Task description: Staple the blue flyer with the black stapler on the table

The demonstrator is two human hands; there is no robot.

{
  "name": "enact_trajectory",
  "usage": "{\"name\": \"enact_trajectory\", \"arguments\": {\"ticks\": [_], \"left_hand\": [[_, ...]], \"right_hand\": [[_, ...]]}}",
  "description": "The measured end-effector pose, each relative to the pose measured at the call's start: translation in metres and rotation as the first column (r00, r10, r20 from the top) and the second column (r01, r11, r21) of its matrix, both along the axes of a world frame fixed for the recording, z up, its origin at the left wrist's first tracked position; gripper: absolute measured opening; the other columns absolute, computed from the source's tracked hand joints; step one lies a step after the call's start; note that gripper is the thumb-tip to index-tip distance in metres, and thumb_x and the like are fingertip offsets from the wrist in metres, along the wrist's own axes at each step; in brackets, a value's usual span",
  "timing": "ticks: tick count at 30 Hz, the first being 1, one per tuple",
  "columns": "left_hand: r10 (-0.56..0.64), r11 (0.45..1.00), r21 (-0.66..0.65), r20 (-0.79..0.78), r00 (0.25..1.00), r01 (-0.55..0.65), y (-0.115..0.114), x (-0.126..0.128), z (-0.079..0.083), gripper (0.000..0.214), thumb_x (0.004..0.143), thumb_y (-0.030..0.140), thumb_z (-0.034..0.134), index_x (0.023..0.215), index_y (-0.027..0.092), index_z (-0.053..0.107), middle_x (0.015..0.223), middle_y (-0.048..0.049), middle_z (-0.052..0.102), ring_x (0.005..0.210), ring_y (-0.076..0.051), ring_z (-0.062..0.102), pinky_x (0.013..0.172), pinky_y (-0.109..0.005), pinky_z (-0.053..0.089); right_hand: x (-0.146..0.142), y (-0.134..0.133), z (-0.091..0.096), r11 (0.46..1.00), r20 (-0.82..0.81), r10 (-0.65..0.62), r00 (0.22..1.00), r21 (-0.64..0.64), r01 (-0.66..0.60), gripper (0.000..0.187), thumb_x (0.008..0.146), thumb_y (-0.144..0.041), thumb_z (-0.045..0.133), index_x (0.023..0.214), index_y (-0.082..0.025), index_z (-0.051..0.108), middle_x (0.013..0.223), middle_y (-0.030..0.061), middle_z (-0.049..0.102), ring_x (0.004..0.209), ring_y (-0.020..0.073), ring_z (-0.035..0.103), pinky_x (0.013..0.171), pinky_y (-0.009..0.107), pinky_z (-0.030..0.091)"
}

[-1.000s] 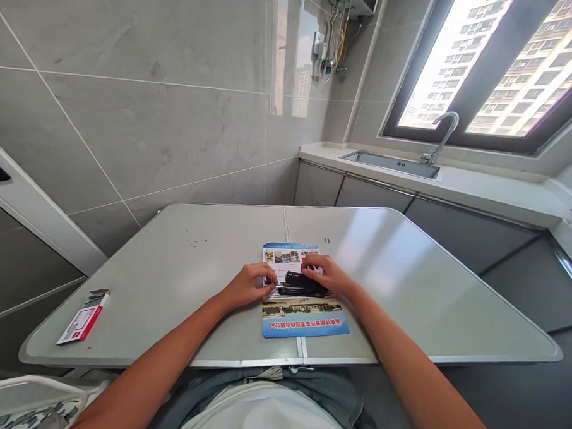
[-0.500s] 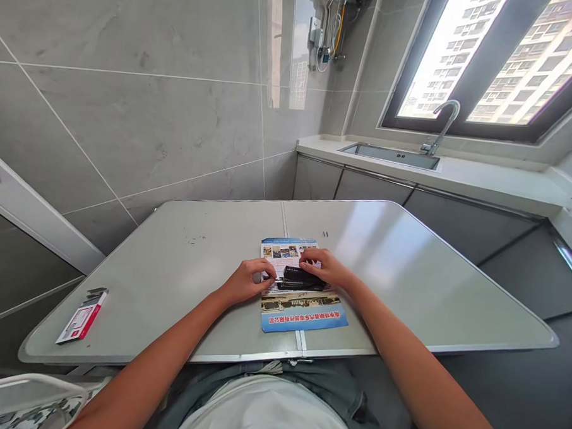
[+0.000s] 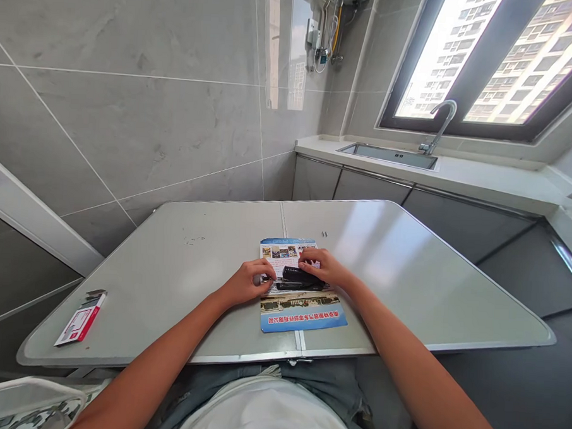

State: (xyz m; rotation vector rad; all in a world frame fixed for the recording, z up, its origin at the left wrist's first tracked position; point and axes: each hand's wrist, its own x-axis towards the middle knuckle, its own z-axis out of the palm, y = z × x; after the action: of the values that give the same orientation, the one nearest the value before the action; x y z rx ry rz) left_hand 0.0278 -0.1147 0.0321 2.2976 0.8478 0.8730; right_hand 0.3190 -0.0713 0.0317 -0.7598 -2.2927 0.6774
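A black stapler (image 3: 303, 276) lies across a printed leaflet (image 3: 303, 318) on the table, its top lifted away from its base on the left side. My left hand (image 3: 249, 281) is at the stapler's left end, thumb and fingertips pinched at the thin metal part there. What exactly sits between those fingertips is too small to see. From the right, my right hand (image 3: 325, 267) grips the stapler's rear end, with its fingers bent over the top. Past the leaflet, two tiny metal pieces that look like staples (image 3: 324, 234) lie on the table.
On the table (image 3: 209, 236), at the far left, is a red and white box (image 3: 81, 319) with dark strips at its top end. Small dark marks show on the left tabletop. Behind stand a counter with a sink (image 3: 390, 156), a faucet (image 3: 442, 126) and a window.
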Motion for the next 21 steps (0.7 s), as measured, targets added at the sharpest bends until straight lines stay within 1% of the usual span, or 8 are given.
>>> {"name": "enact_trajectory", "arguments": {"ticks": [4, 7, 9, 13, 15, 17, 19, 21], "left_hand": [[-0.048, 0.999, 0.011, -0.055, 0.997, 0.048, 0.002, -0.009, 0.002, 0.019, 0.092, 0.018, 0.064, 0.102, 0.024, 0.08, 0.107, -0.0056, 0.072, 0.096, -0.017, 0.069, 0.091, -0.03, 0.055], [-0.112, 0.994, -0.006, -0.113, 0.987, 0.112, 0.006, -0.023, 0.005, 0.021, 0.097, 0.025, 0.064, 0.111, 0.027, 0.081, 0.114, -0.0062, 0.074, 0.102, -0.018, 0.07, 0.094, -0.031, 0.055], [-0.124, 0.992, -0.003, -0.148, 0.981, 0.125, 0.011, -0.033, 0.006, 0.021, 0.098, 0.028, 0.064, 0.111, 0.029, 0.081, 0.115, -0.0063, 0.076, 0.104, -0.019, 0.071, 0.097, -0.033, 0.054], [-0.128, 0.991, 0.007, -0.171, 0.977, 0.131, 0.018, -0.041, 0.004, 0.017, 0.098, 0.028, 0.065, 0.102, 0.027, 0.081, 0.108, -0.0057, 0.08, 0.099, -0.019, 0.072, 0.099, -0.037, 0.051], [-0.088, 0.996, -0.019, -0.159, 0.983, 0.086, 0.017, -0.038, 0.002, 0.013, 0.097, 0.026, 0.067, 0.103, 0.026, 0.079, 0.103, -0.0041, 0.08, 0.097, -0.019, 0.071, 0.099, -0.037, 0.049], [-0.02, 0.998, -0.058, -0.145, 0.989, 0.012, 0.014, -0.031, 0.001, 0.019, 0.094, 0.024, 0.069, 0.113, 0.026, 0.072, 0.1, -0.0012, 0.079, 0.095, -0.018, 0.07, 0.101, -0.038, 0.047], [0.033, 0.996, -0.076, -0.131, 0.991, -0.043, 0.009, -0.021, 0.001, 0.028, 0.093, 0.022, 0.069, 0.12, 0.026, 0.064, 0.098, 0.0014, 0.078, 0.092, -0.017, 0.069, 0.103, -0.039, 0.045], [0.065, 0.996, -0.06, -0.113, 0.991, -0.072, 0.004, -0.01, 0.001, 0.028, 0.093, 0.02, 0.069, 0.118, 0.025, 0.059, 0.095, 0.0025, 0.076, 0.087, -0.017, 0.067, 0.101, -0.039, 0.044]], "right_hand": [[0.0, -0.001, 0.001, 1.0, 0.008, -0.005, 1.0, 0.0, 0.005, 0.043, 0.105, -0.053, 0.05, 0.085, -0.02, 0.067, 0.078, 0.0025, 0.063, 0.074, 0.0173, 0.052, 0.071, 0.031, 0.042], [0.0, -0.001, 0.001, 1.0, 0.002, -0.007, 1.0, -0.015, 0.007, 0.043, 0.105, -0.053, 0.05, 0.085, -0.02, 0.067, 0.079, 0.0029, 0.065, 0.075, 0.0176, 0.054, 0.073, 0.032, 0.043], [0.001, -0.001, 0.003, 1.0, -0.004, -0.008, 1.0, -0.024, 0.008, 0.043, 0.104, -0.055, 0.051, 0.085, -0.02, 0.067, 0.078, 0.0029, 0.065, 0.075, 0.0178, 0.054, 0.073, 0.032, 0.043], [0.007, -0.003, 0.007, 0.991, -0.035, 0.121, 0.992, -0.052, -0.123, 0.048, 0.098, -0.066, 0.056, 0.095, -0.019, 0.07, 0.087, 0.005, 0.067, 0.082, 0.0191, 0.056, 0.076, 0.032, 0.046], [0.007, -0.006, 0.007, 0.984, -0.009, 0.171, 0.985, -0.048, -0.171, 0.049, 0.093, -0.066, 0.064, 0.105, -0.019, 0.069, 0.093, 0.0061, 0.068, 0.084, 0.0196, 0.057, 0.077, 0.032, 0.047], [0.004, -0.01, 0.004, 0.985, 0.062, 0.174, 0.983, -0.016, -0.173, 0.041, 0.093, -0.058, 0.069, 0.109, -0.02, 0.068, 0.095, 0.0062, 0.069, 0.083, 0.0195, 0.058, 0.078, 0.033, 0.047], [-0.003, -0.014, 0.001, 0.987, 0.113, 0.155, 0.981, 0.034, -0.159, 0.03, 0.096, -0.047, 0.067, 0.107, -0.02, 0.067, 0.093, 0.0061, 0.069, 0.084, 0.0198, 0.058, 0.079, 0.033, 0.047], [-0.011, -0.017, -0.001, 0.988, 0.103, 0.133, 0.986, 0.072, -0.14, 0.023, 0.097, -0.042, 0.065, 0.104, -0.02, 0.066, 0.091, 0.0059, 0.068, 0.083, 0.0202, 0.058, 0.078, 0.033, 0.046]]}}
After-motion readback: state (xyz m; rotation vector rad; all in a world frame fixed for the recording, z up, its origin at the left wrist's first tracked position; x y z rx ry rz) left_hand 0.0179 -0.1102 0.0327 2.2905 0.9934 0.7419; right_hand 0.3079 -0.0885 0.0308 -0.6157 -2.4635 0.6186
